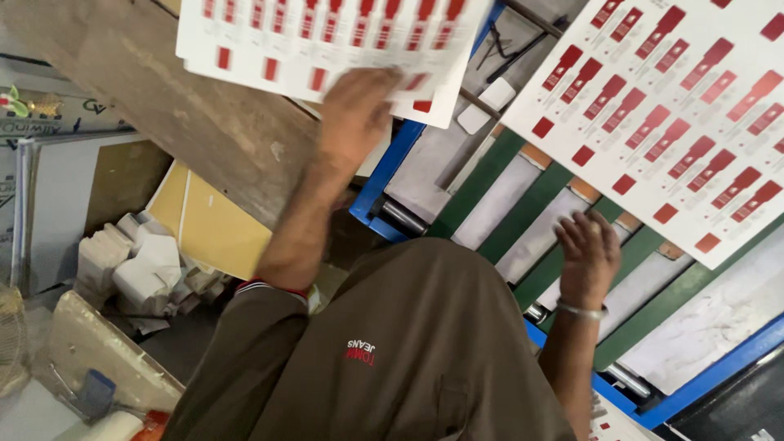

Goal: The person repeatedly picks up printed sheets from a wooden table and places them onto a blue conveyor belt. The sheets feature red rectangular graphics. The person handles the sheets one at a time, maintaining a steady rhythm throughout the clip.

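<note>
Now, L hand (355,110) holds the printed sheet stack (327,33) by its lower edge, up over the wooden board (204,122). The fingers are blurred but seem pinched on the stack. R hand (588,257) is spread, holding nothing, just below the single sheet (678,122) that lies on the green belts (523,208). Advice, imo: support the stack w/ a flat palm so it doesn't bend, and keep its edges aligned.

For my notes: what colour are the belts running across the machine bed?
Green belts, seen best in the head view, the only view.
</note>
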